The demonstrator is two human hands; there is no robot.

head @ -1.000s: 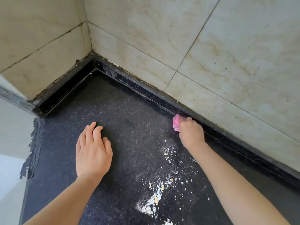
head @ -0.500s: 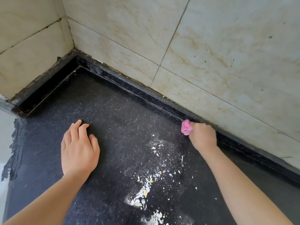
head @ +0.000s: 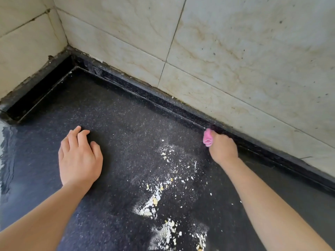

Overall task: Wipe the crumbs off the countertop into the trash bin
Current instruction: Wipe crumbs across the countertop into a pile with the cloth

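The dark speckled countertop (head: 112, 113) fills the lower two thirds of the frame, running up into a corner at the upper left where two walls of pale veined tiles (head: 253, 57) meet above a low black ledge (head: 163, 98); the left hand (head: 79, 158) lies palm down on the counter at the centre left, its fingers (head: 73, 135) spread loosely and holding nothing, the bare forearm reaching in from the lower left corner; the right hand (head: 223, 149) sits at the centre right, just beside the foot of the black ledge, its fingers curled tight into a fist around a small pink cloth (head: 207, 137), a bunched end of which sticks out from the upper left side of the fist and seems to touch the counter, though the contact itself cannot be made out; the crumbs (head: 154, 201), white and yellowish flakes with a pale dust around them, lie scattered on the counter between the two forearms, from just left of the right hand down to the bottom edge of the frame, thickest at the lower centre; along the far left edge the counter ends in a ragged dark border (head: 7, 153) against a lighter surface.
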